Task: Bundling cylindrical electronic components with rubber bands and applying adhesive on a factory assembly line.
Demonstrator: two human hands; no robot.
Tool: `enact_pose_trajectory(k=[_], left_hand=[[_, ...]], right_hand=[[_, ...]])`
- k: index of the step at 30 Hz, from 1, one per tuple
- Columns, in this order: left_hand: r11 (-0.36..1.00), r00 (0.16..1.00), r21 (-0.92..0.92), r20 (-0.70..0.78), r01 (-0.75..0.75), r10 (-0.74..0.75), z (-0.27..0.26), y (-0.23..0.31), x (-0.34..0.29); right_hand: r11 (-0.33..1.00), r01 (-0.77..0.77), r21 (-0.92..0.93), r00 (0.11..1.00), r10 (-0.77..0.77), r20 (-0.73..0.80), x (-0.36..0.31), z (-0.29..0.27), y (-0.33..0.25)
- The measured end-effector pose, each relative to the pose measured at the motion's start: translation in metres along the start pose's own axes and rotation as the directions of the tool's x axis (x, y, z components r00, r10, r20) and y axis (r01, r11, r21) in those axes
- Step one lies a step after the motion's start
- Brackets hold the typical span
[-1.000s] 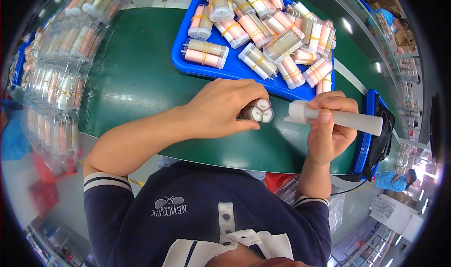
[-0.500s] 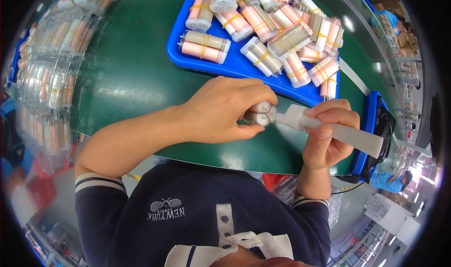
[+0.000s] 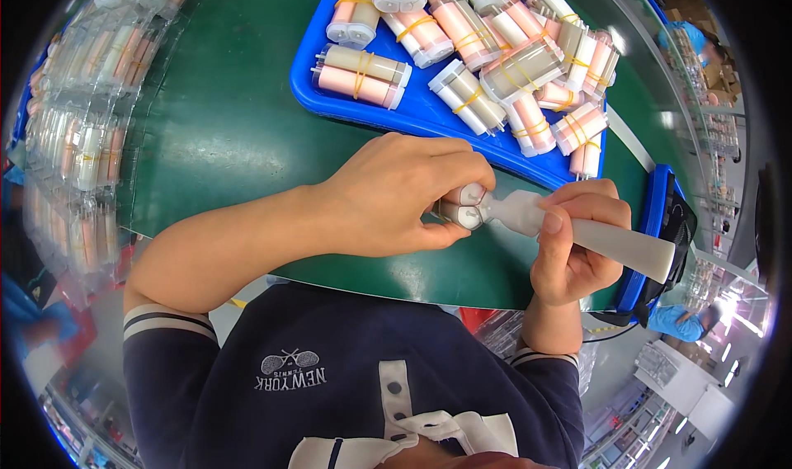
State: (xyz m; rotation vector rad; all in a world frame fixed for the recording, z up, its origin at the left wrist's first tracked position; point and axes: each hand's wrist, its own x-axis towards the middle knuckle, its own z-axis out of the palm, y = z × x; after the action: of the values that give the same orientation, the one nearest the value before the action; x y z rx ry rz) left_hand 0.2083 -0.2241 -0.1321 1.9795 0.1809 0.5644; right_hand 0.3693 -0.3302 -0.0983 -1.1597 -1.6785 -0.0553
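Note:
My left hand is closed round a pair of short clear-walled cylinders, whose round white ends face right. Most of their length is hidden under the fingers. In my right hand, fingers and thumb pinch a long white tapered tube with a wide flat end. A wider white section and a narrow tip extend from it toward the cylinders. That tip meets or nearly meets their ends; exact contact is too small to tell. Both hands are just above the green table, near its front edge.
Beyond my hands, a blue tray carries many pink, white and grey cylinder pairs bound with yellow rubber bands. Stacked clear plastic trays of similar cylinders stand at left. A blue bin with a black item stands at right.
The white tube's front end has dipped slightly toward me and turned in my right hand. My left hand keeps hold of the cylinders, shifted slightly right in view.

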Motion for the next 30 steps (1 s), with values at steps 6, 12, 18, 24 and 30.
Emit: enact_pose_trajectory(k=[6,12,18,24,30], left_hand=[[1.0,1.0,0.004,0.01,0.011,-0.011,-0.002,0.0,0.001],[0.996,1.0,0.083,0.014,-0.023,0.022,-0.002,0.001,-0.002],[0.945,0.986,0.291,-0.031,-0.149,0.165,0.0,0.017,-0.002],[0.955,0.982,0.262,-0.087,-0.14,0.168,0.003,0.008,-0.006],[0.954,0.976,0.281,-0.153,-0.107,0.154,0.004,0.01,-0.006]], right_hand=[[0.995,0.032,-0.092,0.997,-0.025,0.075,0.002,0.002,-0.004],[0.999,-0.04,0.002,0.999,0.04,0.025,-0.001,0.002,0.003],[0.9,-0.285,0.33,0.925,0.349,-0.154,0.004,-0.014,-0.004],[0.897,-0.31,0.314,0.945,0.328,-0.004,0.0,-0.016,-0.015],[0.997,-0.04,0.064,0.997,0.036,0.07,-0.004,-0.006,-0.009]])
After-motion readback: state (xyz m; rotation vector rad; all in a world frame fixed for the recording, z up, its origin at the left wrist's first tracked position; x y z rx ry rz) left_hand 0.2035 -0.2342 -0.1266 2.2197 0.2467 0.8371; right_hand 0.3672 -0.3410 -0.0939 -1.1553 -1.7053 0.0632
